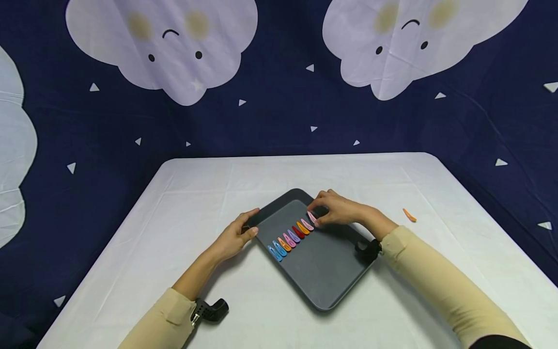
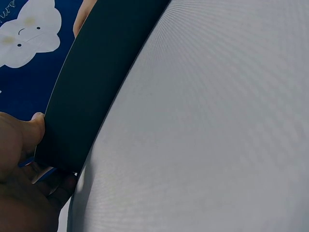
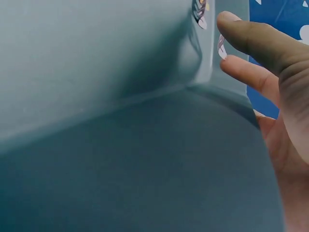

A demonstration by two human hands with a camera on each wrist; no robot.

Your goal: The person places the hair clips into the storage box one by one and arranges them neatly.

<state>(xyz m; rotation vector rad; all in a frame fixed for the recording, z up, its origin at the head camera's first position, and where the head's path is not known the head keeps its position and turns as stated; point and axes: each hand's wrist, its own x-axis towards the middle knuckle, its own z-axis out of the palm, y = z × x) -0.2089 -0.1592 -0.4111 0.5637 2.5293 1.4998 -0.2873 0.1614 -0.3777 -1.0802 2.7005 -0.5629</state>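
A dark grey rectangular tray [image 1: 331, 271] lies turned at an angle on the white table. Several snap hair clips [image 1: 289, 239] form a slanting row inside it, coloured blue, orange, pink, purple and red. My left hand [image 1: 235, 238] grips the tray's left corner, and the left wrist view shows the thumb on the rim. At the far end of the row, my right hand [image 1: 342, 209] pinches a pink hair clip [image 1: 311, 217] between thumb and finger. This clip [image 3: 221, 48] also shows between the fingertips in the right wrist view, close to the tray's wall.
A single orange hair clip [image 1: 409, 215] lies on the white tablecloth [image 1: 209, 189], right of the tray. Behind the table hangs a dark blue cloth [image 1: 279, 126] printed with clouds and small triangles. Each wrist carries a black camera mount [image 1: 211, 310].
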